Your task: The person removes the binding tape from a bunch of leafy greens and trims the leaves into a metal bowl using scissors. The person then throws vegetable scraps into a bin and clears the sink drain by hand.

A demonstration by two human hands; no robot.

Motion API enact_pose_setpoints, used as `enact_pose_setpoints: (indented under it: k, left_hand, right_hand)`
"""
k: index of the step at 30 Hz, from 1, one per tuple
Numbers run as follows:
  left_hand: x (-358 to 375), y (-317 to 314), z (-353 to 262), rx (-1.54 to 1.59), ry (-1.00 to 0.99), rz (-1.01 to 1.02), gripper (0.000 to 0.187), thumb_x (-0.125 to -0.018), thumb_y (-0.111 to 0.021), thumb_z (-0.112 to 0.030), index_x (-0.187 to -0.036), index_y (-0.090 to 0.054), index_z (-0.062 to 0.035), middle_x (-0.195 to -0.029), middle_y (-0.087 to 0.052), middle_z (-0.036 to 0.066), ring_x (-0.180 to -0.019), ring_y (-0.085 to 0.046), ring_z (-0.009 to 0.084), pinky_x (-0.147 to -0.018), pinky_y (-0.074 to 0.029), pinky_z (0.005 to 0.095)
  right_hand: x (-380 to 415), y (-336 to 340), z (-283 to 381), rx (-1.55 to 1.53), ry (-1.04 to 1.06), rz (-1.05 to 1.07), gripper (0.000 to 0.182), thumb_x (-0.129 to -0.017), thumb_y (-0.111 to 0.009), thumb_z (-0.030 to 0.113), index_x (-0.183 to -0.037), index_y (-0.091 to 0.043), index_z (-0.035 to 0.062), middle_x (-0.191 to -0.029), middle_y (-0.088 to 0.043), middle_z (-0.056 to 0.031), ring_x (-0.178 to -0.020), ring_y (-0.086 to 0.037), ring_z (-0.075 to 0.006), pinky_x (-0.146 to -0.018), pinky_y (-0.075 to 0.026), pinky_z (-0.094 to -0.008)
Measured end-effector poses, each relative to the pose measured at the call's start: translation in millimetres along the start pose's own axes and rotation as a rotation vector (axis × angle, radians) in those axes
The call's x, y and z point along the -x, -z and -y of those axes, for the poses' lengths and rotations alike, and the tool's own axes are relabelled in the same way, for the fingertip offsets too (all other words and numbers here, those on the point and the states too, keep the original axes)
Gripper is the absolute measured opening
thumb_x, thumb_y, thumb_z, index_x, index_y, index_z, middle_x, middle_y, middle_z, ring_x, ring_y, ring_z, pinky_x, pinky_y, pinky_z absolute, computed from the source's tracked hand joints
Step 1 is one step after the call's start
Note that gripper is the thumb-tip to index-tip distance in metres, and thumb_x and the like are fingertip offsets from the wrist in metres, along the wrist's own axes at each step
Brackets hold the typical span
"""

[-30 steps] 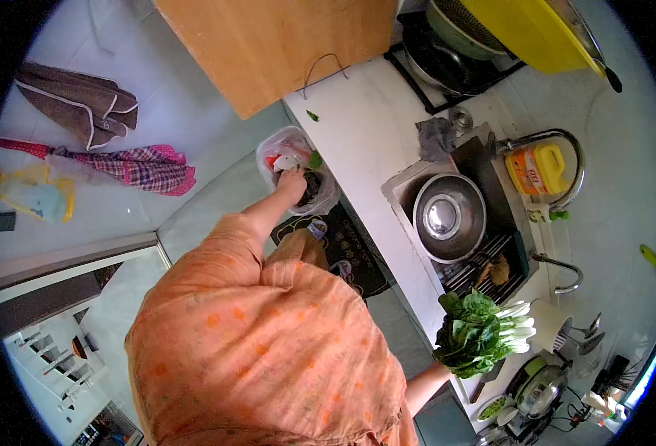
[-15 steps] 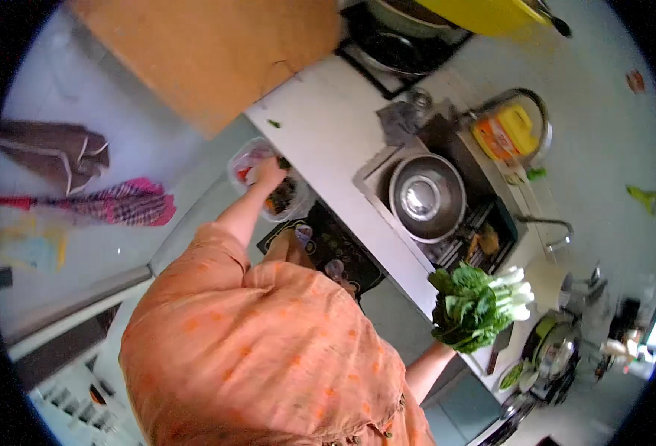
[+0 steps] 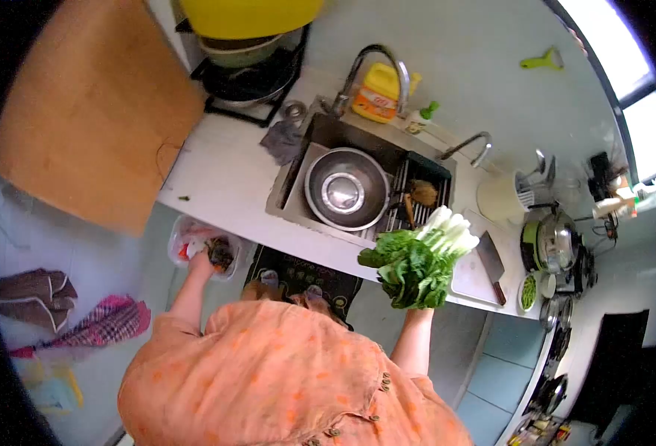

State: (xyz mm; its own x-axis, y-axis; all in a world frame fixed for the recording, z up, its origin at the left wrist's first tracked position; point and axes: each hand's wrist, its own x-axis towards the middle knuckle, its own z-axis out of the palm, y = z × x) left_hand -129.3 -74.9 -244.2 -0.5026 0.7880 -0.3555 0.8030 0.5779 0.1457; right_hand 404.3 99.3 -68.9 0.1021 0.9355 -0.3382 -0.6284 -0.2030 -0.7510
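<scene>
The surface [image 3: 224, 175] runs from the stove at its far left end to the cutting mat at its right end, with the sink [image 3: 320, 145] sunk into its middle. A wooden board [image 3: 83, 126] leans off the surface's left edge. In the sink sits a steel bowl [image 3: 345, 189], and right of it a dark rack [image 3: 417, 197] holding scraps.

Your right hand [image 3: 417, 303] is raised at the surface's near edge, in front of the sink's right corner, and carries a bunch of greens [image 3: 413, 260]: leaves toward you, white stems pointing away over the rack. The leaves hide your fingers, so you cannot see how they close, though the bunch hangs from that hand alone.

Your left hand [image 3: 203, 260] reaches down to a clear tub [image 3: 194, 238] on the floor, below the surface's near edge and left of the sink. Your fingers are inside it, touching the dark scraps there; whether they are curled or spread cannot be told.

A cleaver [image 3: 491, 267] lies on the mat at the right end.
</scene>
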Motion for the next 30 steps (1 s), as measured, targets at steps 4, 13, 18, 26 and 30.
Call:
enact_pose_setpoints:
  k: [4, 13, 18, 26, 30]
  left_hand:
    - [-9, 3, 2, 0.129, 0.0, -0.056, 0.028, -0.073, -0.062, -0.02, -0.1, -0.062, -0.0093, -0.091, -0.063, 0.015, -0.085, -0.06, 0.0316, -0.075, -0.048, 0.0424]
    - [1, 114, -92, 0.665, -0.28, -0.3, 0.03, -0.073, -0.069, -0.023, -0.094, -0.061, -0.0019, -0.086, -0.063, 0.011, -0.076, -0.061, 0.02, -0.07, -0.048, 0.0313]
    - [33, 216, -262, 1.1, -0.612, 0.195, 0.05, -0.08, -0.065, -0.015, -0.124, -0.045, 0.0003, -0.109, -0.057, 0.011, -0.094, -0.057, 0.0149, -0.082, -0.046, 0.0269]
    - [65, 223, -438, 0.706, -0.742, 0.562, 0.098, -0.07, -0.071, -0.045, -0.138, -0.018, 0.0025, -0.137, -0.033, 0.02, -0.126, -0.035, 0.025, -0.104, -0.026, 0.0336]
    - [80, 230, -459, 0.844, -0.739, 0.701, 0.093, -0.069, -0.072, -0.044, -0.137, -0.025, -0.0019, -0.133, -0.039, 0.017, -0.123, -0.038, 0.0234, -0.102, -0.028, 0.0336]
  right_hand:
    - [1, 1, -5, -0.035, -0.01, 0.009, 0.057, -0.071, -0.066, 0.018, -0.121, -0.047, -0.0006, -0.112, -0.055, -0.011, -0.096, -0.057, -0.0239, -0.083, -0.047, -0.0359]
    - [-11, 3, 2, -0.094, -0.077, 0.081, 0.056, -0.071, -0.065, 0.018, -0.121, -0.047, -0.0005, -0.113, -0.055, -0.0111, -0.096, -0.057, -0.0241, -0.083, -0.047, -0.036]
    - [-23, -1, 9, -0.217, -0.137, 0.477, 0.051, -0.077, -0.06, 0.015, -0.124, -0.045, 0.0014, -0.115, -0.054, -0.0121, -0.097, -0.057, -0.0254, -0.085, -0.048, -0.0377]
    - [-39, -33, 43, 0.089, -0.216, 0.665, 0.063, -0.075, -0.064, 0.019, -0.129, -0.037, 0.0021, -0.116, -0.052, -0.0093, -0.098, -0.056, -0.0226, -0.083, -0.048, -0.0347]
    - [-55, -38, 50, 0.22, -0.202, 0.734, 0.073, -0.07, -0.068, 0.02, -0.132, -0.032, 0.0029, -0.123, -0.047, -0.0093, -0.109, -0.049, -0.0213, -0.09, -0.042, -0.034]
